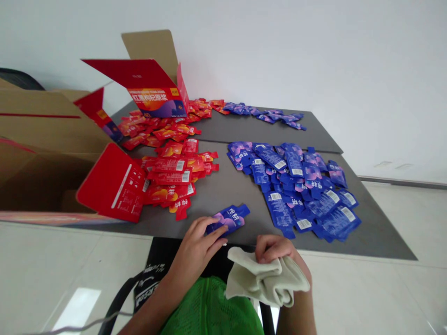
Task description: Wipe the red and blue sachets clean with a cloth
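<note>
**Operator:** State of both hands?

**Inspector:** Your left hand (200,244) lies with its fingers over the near end of a single flat, glossy blue-and-purple pouch (232,217); whether it pinches or merely rests there, I cannot tell. Your right hand (274,251) is clenched around a folded, pale cream cloth (265,279). The pouch lies flat near the front edge of the grey counter (216,200), between the two heaps.

**Operator:** Risks noted?

**Inspector:** Three, in my judgement. A pull toward your body could bring the pouch over that front edge. The cloth's loose folds could catch the nearest pouches of the blue pouch heap (296,181) if you swing it across. And a nudge to the large brown cardboard carton (45,130) could drive its red printed flap (111,186) into the red-and-orange pouch heap (174,172) just beside it.

**Operator:** Containers?

**Inspector:** The carton stands at your left with its top unsealed; its brown inner walls show, but the shadowed bottom leaves its contents uncertain. Behind the heap, a red-and-purple printed cardboard box (157,100) stands with flaps raised, red pouches lying around its base; its inside is hidden from your view.
</note>
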Demonstrator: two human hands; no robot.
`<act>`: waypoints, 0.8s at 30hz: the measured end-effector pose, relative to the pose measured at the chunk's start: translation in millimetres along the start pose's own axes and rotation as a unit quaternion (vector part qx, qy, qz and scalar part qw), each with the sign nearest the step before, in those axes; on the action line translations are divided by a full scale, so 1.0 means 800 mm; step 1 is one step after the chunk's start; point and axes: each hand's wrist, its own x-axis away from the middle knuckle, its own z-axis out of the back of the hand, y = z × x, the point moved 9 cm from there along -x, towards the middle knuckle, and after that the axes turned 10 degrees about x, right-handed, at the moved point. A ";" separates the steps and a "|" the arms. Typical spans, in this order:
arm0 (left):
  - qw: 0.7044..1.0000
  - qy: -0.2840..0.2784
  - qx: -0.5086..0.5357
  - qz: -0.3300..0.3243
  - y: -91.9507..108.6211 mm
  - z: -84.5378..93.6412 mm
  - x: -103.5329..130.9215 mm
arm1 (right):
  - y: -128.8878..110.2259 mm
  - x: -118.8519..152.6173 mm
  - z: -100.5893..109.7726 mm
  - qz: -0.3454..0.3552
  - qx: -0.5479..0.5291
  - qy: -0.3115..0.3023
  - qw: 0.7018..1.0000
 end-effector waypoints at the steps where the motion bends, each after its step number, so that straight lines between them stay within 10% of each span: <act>1: 1.000 0.007 -0.003 0.000 0.000 -0.001 -0.003 | 0.001 0.000 0.000 -0.003 0.004 0.002 1.000; 14: 0.995 0.021 -0.068 0.076 0.000 -0.016 -0.052 | 0.005 0.002 0.000 -0.021 0.007 0.009 1.000; 24: 0.998 0.010 -0.050 -0.045 -0.001 0.004 0.029 | -0.006 -0.010 0.011 -0.042 0.053 0.099 0.993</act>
